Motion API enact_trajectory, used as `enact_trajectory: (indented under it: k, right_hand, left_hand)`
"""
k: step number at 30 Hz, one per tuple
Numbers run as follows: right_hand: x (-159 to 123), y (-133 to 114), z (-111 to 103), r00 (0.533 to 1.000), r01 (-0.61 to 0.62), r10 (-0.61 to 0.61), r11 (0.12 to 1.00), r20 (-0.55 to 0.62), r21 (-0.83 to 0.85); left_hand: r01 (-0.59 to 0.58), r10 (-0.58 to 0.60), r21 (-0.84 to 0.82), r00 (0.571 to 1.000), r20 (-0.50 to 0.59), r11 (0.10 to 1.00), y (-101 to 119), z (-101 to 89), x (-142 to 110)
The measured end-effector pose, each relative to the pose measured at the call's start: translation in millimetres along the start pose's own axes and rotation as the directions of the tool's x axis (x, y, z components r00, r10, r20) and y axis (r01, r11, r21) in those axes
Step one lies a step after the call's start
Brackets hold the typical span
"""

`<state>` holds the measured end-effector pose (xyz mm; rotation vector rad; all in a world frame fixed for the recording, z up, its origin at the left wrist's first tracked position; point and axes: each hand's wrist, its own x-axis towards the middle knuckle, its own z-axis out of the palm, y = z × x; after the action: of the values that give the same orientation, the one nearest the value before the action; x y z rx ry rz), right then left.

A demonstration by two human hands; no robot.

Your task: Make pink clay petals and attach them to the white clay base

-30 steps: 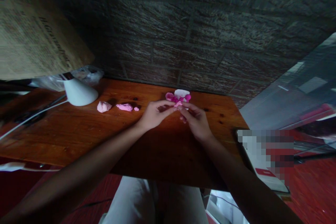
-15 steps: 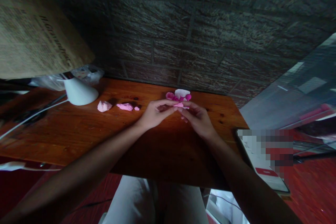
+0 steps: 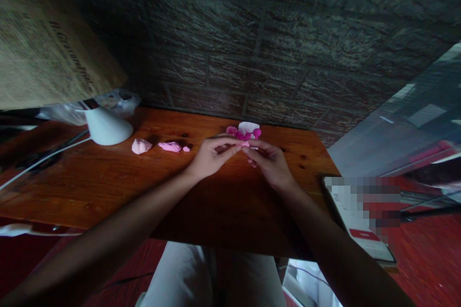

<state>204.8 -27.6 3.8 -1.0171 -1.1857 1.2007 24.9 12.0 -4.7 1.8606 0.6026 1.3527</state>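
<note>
Between the fingertips of my left hand and my right hand is a small piece of pink modelling clay. Both hands pinch it just above the wooden table. Right behind my fingers lie magenta clay shapes against a white piece, partly hidden by the hands. To the left on the table rest a pale pink clay lump, a longer bright pink lump and a tiny pink bit.
A lamp with a white base and a printed paper shade stands at the left, its cable crossing the table. Behind the table rises a dark brick wall. A tablet-like device, partly pixelated, lies at the right edge.
The view has shifted very slightly. Both hands stay in nearly the same place, and less of the pink clay shows between the fingertips.
</note>
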Motion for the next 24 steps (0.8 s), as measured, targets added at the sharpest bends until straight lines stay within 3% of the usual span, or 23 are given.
enact_trajectory:
  k: [12, 16, 19, 22, 24]
  right_hand:
    - [-1, 1, 2, 1.000, 0.012, -0.012, 1.000, -0.012, -0.019]
    - [0, 2, 2, 0.999, 0.027, -0.028, 0.999, -0.019, -0.023]
    - [1, 1, 1, 0.998, 0.051, -0.051, 0.998, -0.026, -0.032]
    - [-1, -2, 1, 0.993, 0.110, -0.113, 0.990, -0.029, -0.090]
    - [-4, -4, 2, 0.986, 0.163, -0.167, 0.977, -0.021, -0.138]
  left_hand:
    - [-0.040, 0.040, 0.094, 0.999, 0.000, 0.995, 1, 0.1, -2]
    - [0.081, -0.082, -0.025, 0.996, -0.039, 0.996, -2, 1.9, -1]
    - [0.196, -0.197, -0.154, 0.980, 0.005, 0.969, -5, 0.8, 1]
    - [0.334, -0.323, -0.311, 0.942, 0.087, 0.890, -8, 0.9, 2]
    - [0.434, -0.407, -0.436, 0.899, 0.160, 0.788, -10, 2.9, 0]
